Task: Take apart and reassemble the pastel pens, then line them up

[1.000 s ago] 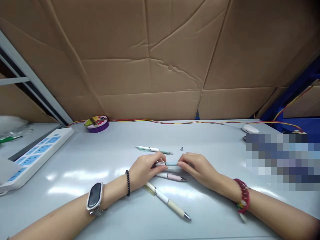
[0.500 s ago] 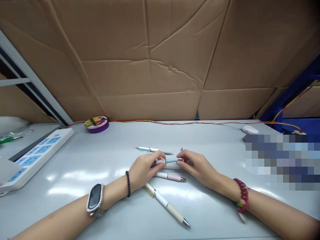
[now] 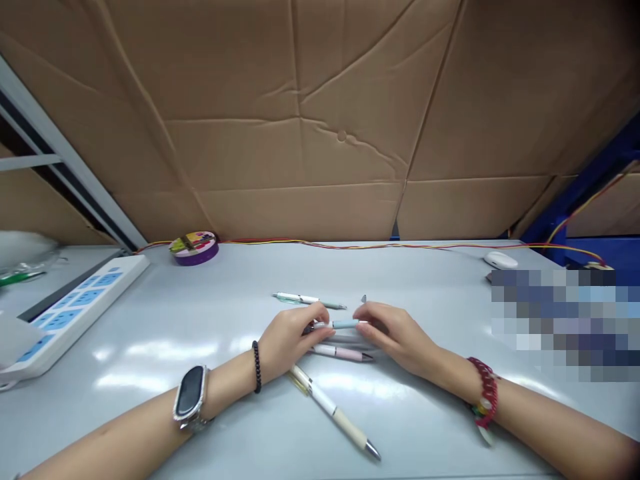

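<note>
Between my two hands a white pen with a light blue grip [image 3: 345, 324] lies nearly level, just above the table. My left hand [image 3: 293, 333] pinches its white part between thumb and fingertips, covering that end. At the other end, the thumb and fingers of my right hand [image 3: 397, 328] close on the blue grip's end and hide most of the tip. A pen with a pale pink grip [image 3: 345, 353] lies just below my fingers, and a cream-grip pen [image 3: 333, 410] slants nearer to me. Behind my left hand rests a green-grip pen [image 3: 305, 299]. A small metal point [image 3: 364, 298] shows behind my right fingers.
On the left stands a white power strip [image 3: 85, 300] with blue sockets. A purple round tape roll [image 3: 195, 249] sits at the back, by red and yellow wires [image 3: 310, 244]. A white mouse-like object [image 3: 501, 260] is at the back right. Cardboard [image 3: 300, 153] closes off the back.
My right fingertips now cover the blue pen's metal tip, which showed between them before. The pen has dropped very slightly. My left hand and the other pens have stayed in place.
</note>
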Demonstrator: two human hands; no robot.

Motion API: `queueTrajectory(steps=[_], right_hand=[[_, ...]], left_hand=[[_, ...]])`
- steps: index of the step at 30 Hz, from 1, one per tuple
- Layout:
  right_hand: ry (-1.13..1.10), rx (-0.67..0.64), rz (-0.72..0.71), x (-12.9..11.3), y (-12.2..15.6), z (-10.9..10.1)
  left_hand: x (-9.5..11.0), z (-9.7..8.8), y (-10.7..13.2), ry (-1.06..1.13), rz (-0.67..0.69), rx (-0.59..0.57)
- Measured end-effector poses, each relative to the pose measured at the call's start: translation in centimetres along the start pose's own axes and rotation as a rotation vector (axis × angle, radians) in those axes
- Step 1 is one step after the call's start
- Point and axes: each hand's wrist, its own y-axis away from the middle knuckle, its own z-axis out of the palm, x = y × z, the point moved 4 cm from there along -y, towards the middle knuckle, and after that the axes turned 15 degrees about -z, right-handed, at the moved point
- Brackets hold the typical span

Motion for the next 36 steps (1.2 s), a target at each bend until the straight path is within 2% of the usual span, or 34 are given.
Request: queueTrajectory(steps=[3,9,22,26,31,36], right_hand=[[-0.067,0.034,0.003,-0.03,0.13,0.08],[-0.037,0.065,-0.021,0.03,0.22,0.08],[0.044,-0.068,-0.023,0.26,-0.13,0.32],[0.033,-0.07,-0.01,0.18,-0.05,0.41],[-0.096,-0.06,0.025,0.01,0.1,0.48],[-0.083,-0.033,0.089,0.4,0.23,0.57]], left_hand=[[-0.11,0.05,-0.13,0.041,-0.017,-0.026],[-0.32,0.16,-0.33,0.093,-0.034,-0.034],[0.01,0.36,0.08,-0.05,0.039,-0.016],[0.19,0.33,0.13,-0.073,0.066,-0.008],[0.28,0.26,0.13,-0.083,0.069,-0.001],[0.21,0.31,0.1,-0.08,0.068,0.004]])
